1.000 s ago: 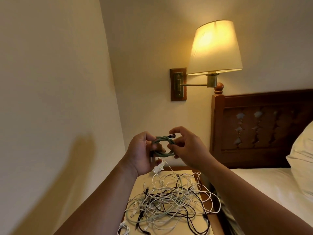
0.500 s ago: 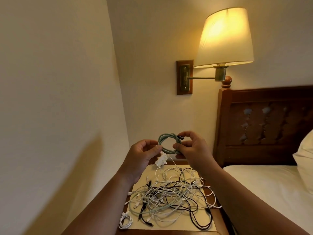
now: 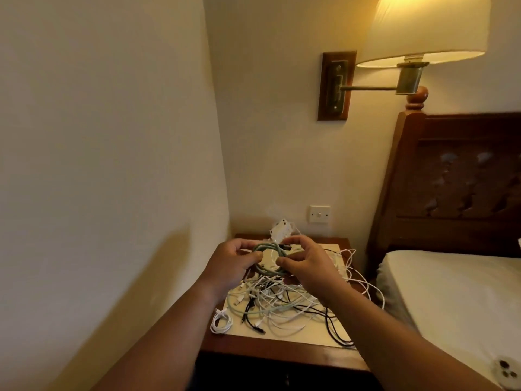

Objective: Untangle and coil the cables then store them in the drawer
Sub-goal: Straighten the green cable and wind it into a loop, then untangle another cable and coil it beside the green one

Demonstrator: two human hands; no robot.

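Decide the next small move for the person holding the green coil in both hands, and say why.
Probably tuck the dark plug end through the green coil to lock it. The left hand and right hand pinch the coil above the tangle on the nightstand, and that end juts loose at the top, so it may unwind.

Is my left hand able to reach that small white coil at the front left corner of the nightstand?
Probably yes: the white coil lies uncovered beside the tangle, but the left hand grips the green coil and must release first.
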